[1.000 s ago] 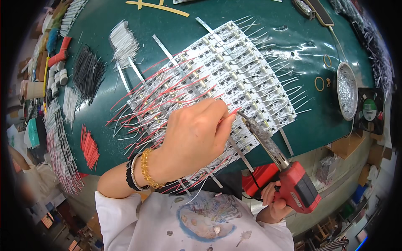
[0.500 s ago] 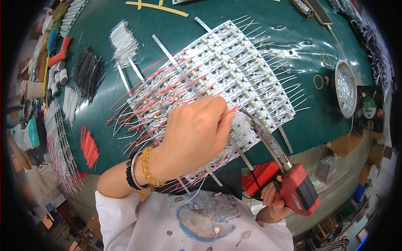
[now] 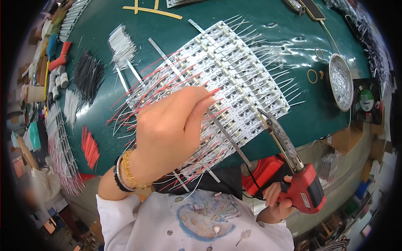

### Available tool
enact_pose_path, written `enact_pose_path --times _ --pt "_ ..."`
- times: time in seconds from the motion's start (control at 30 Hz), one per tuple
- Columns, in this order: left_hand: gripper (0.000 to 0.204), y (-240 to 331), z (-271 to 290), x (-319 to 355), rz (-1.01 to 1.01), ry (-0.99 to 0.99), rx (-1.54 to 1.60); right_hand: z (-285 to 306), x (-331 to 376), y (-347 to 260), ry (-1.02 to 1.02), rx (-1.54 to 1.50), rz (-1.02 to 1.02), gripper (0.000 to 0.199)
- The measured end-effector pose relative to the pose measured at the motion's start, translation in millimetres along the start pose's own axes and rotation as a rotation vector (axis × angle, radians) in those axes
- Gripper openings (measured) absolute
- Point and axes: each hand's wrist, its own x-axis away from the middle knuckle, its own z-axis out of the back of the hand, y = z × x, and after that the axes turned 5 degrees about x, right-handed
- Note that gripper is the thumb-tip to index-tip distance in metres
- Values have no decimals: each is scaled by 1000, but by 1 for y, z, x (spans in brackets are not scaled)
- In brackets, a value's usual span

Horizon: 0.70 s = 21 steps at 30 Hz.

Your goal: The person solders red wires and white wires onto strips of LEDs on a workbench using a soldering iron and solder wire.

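My left hand is closed in a pinch over the middle of a white circuit board panel. The tip of a red wire pokes out from its fingertips. Many red and white wires trail off the panel's left side, and white wires stick out along its right side. My right hand grips a red and black soldering gun by its handle. The gun's tip lies over the panel's right part, apart from the held wire. Whether the tip touches the board I cannot tell.
Bundles of black wires, white wires and red wires lie to the left on the green table. At right are a metal bowl, rubber bands and a fan. Metal strips cross the panel.
My left hand has moved left and a little up with the red wire. The soldering gun's tip, near the wire before, is now farther right, away from it.
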Motion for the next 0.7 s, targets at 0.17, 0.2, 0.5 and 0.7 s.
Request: enact_pose_path --times 0.17,0.2,0.5,0.7 --pt "13 13 -9 11 113 -237 241 -3 3 -5 -1 -1 -40 78" --pt "11 11 -15 12 114 -238 207 -1 6 -2 -17 16 -23 80" --pt "11 5 -25 12 180 -282 195 27 8 22 -212 91 127 80" --pt "13 5 -24 13 168 -273 146 11 16 13 -30 -171 -58 24"
